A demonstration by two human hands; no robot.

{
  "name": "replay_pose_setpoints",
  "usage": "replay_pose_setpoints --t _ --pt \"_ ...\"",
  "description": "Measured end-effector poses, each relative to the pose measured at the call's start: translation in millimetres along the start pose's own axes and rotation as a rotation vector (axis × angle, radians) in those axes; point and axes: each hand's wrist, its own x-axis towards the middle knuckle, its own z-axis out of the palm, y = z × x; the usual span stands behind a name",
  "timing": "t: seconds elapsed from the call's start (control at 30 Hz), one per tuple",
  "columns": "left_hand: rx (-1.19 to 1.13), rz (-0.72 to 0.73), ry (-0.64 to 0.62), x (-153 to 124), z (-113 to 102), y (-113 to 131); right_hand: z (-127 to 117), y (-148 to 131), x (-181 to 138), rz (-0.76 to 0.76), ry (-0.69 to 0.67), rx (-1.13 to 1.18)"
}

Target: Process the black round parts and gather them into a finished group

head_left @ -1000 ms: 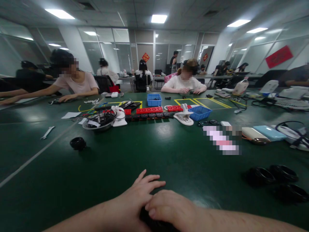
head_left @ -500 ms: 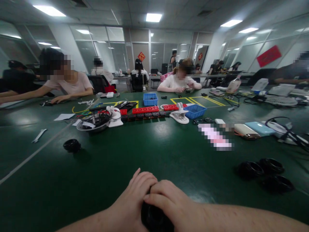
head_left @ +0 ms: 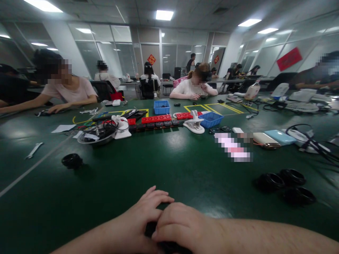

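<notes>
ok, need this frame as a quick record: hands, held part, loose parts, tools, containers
left hand: at the part's left side, fingers spread
right hand: fingers curled over the part
held part: black part, mostly hidden by the hands
loose parts: three black rings to the right, one lone black ring ahead-left
tool: wrench, far left
containers: two blue bins, one bowl holding dark items

a part [head_left: 150, 229] is sitting between the left hand [head_left: 147, 215] and right hand [head_left: 181, 224]; on the table [head_left: 119, 180], one ring [head_left: 72, 162] is lying ahead leftward, a wrench [head_left: 34, 150] farther left; three rings [head_left: 293, 198] are clustering rightward; behind, sockets [head_left: 156, 119] are running between bowl [head_left: 91, 140] and tray [head_left: 212, 120].
</notes>
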Motion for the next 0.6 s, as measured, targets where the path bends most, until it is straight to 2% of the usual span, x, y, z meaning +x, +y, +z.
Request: replay_pose_setpoints --t 0.1,0.23,0.37,0.5,0.6 --pt "-0.008 0.001 -0.066 -2 -4 -2 -4 -1 2 0.015 -0.092 -0.011" --pt "0.036 0.016 -0.005 -4 10 -11 -6 -2 1 0.073 -0.107 -0.028" --pt "0.194 0.038 0.192 -4 34 -22 -1 -2 -2 0.129 -0.057 -0.075" --pt "0.238 -0.009 0.42 -3 47 -21 5 0 -5 0.172 0.047 -0.114" --pt "0.234 -0.092 0.473 -1 47 -13 6 0 -4 0.161 0.067 -0.098"
